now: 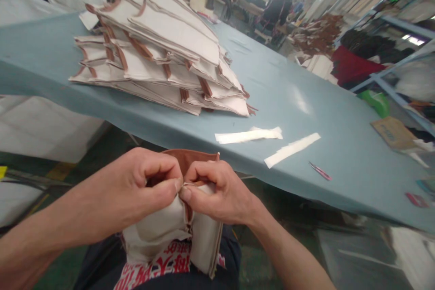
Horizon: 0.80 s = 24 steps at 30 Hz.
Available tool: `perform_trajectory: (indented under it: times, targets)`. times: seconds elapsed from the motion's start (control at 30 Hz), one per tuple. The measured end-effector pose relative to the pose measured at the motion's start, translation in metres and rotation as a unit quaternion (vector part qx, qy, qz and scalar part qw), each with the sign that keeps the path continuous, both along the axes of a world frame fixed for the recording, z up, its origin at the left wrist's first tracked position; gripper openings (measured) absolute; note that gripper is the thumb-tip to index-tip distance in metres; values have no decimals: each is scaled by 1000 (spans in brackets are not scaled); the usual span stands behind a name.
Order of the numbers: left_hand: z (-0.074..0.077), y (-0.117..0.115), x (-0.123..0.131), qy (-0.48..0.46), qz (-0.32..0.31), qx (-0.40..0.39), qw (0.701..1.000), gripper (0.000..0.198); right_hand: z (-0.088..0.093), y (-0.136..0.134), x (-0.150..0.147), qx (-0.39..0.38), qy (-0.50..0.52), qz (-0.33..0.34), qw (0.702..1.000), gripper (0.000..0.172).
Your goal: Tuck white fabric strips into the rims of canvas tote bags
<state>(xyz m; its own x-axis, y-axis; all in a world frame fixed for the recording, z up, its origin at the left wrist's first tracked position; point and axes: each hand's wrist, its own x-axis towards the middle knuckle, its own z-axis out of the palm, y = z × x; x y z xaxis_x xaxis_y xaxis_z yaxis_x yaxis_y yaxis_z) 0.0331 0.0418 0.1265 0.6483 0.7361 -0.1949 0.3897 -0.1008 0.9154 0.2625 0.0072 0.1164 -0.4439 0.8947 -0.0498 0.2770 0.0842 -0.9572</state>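
Both my hands hold a cream canvas piece with brown trim [200,231] over my lap, below the table's near edge. My left hand [142,190] is closed, thumb and fingers pinching the fabric's top edge. My right hand [217,190] is closed too, pinching the same edge right beside the left thumb. The fabric is bunched and folded between them, and a brown flap [190,158] sticks up behind my fingers.
A blue-grey table [306,113] carries a tall stack of cream pieces with brown trim [159,50], two white strips [248,135] [292,149] and a small pink tool [319,171]. A person stands far back [278,4]. Shelves and fabric piles fill the right side.
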Motion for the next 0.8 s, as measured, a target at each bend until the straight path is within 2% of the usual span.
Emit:
perform_trajectory:
  times: [0.13, 0.27, 0.4, 0.53, 0.63, 0.73, 0.8]
  targets:
    - [2, -2, 0, -21, -24, 24, 999, 42, 4, -3, -2, -35, -18, -12, 999, 27]
    - [-2, -2, 0, -43, -17, 8, 999, 43, 2, -1, -1, -47, -4, -26, 999, 36]
    - [-7, -3, 3, -52, -26, -12, 998, 43, -3, 7, 7, -90, 48, 20, 995, 49]
    - [-11, -4, 6, -76, -47, -22, 996, 40, -6, 12, 15, -118, 115, 70, 984, 54]
    - [-16, -5, 4, -74, -47, -22, 996, 40, -3, 8, 20, -74, 78, 61, 992, 45]
    - [-19, -4, 0, -48, -49, 1, 998, 40, 3, 1, 22, 50, -1, 48, 998, 26]
    - [-20, -3, -2, -36, -46, 25, 998, 39, 5, -2, 23, 142, -42, 37, 988, 21]
